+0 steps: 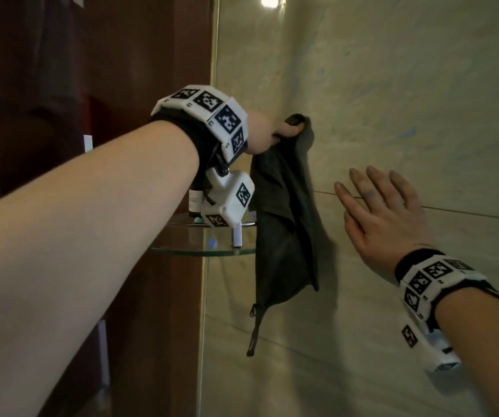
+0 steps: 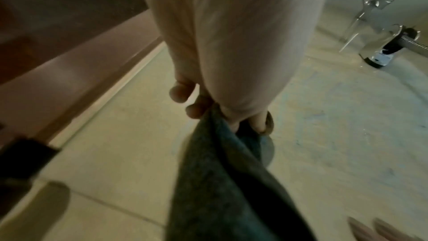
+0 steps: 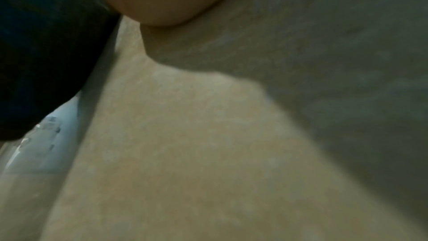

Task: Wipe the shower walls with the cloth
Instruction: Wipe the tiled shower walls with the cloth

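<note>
A dark grey cloth (image 1: pixel 284 224) hangs limp against the beige tiled shower wall (image 1: pixel 407 94). My left hand (image 1: pixel 275 127) pinches its top corner near the wall's left edge, thumb curled over the fabric. In the left wrist view the cloth (image 2: pixel 222 186) trails down from my left hand (image 2: pixel 234 116) over the wall (image 2: pixel 120 135). My right hand (image 1: pixel 383 212) is spread flat with straight fingers on the wall, just right of the hanging cloth. The right wrist view shows only the heel of my palm, a dark mass at the left and blurred wall (image 3: pixel 197 144).
A glass corner shelf (image 1: pixel 200 248) with a small bottle (image 1: pixel 195 203) sits just below my left wrist. A dark brown door or panel (image 1: pixel 92 85) stands to the left. Chrome shower fittings with a hose (image 2: pixel 382 49) show in the left wrist view.
</note>
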`<state>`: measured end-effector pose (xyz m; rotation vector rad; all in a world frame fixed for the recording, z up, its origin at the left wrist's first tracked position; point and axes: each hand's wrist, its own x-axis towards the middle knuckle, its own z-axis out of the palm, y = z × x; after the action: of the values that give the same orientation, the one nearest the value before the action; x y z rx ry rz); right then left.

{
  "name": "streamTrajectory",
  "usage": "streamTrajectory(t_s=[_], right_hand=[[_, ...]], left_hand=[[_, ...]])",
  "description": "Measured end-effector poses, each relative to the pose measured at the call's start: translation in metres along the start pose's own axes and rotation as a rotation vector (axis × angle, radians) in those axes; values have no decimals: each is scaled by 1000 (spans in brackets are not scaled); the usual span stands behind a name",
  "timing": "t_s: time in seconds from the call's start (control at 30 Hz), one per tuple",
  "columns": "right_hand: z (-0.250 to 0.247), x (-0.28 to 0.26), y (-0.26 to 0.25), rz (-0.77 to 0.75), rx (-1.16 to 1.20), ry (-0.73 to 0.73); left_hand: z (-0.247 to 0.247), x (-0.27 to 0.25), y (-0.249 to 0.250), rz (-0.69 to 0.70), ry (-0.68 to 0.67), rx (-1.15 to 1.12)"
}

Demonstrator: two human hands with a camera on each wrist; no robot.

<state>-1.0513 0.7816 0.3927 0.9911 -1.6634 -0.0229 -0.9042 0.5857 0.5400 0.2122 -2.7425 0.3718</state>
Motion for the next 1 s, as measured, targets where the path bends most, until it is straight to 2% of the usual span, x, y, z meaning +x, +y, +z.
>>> streamTrajectory(t_s=[0.17,0.4,0.57,0.7,0.8,0.93,1.0], right_hand=[[1,1,-1,2,-6,11],[3,1,-3,15,-12,22],[4,0,-3,12,-20,35],[5,0,-3,11,-8,63],[6,-1,-4,13,-1,75],[6,0,-3,22,-13,51],[5,0,-3,27,-6,42]], left_hand=[[-8,1,-15,65,14,40],[23,1,-18,148,102,126],[23,4,-24,253,113,270],[20,3,-24,148,191,361],[22,6,-14,66,189,384],[24,8,-10,141,126,393],[20,7,-11,104,166,389]])
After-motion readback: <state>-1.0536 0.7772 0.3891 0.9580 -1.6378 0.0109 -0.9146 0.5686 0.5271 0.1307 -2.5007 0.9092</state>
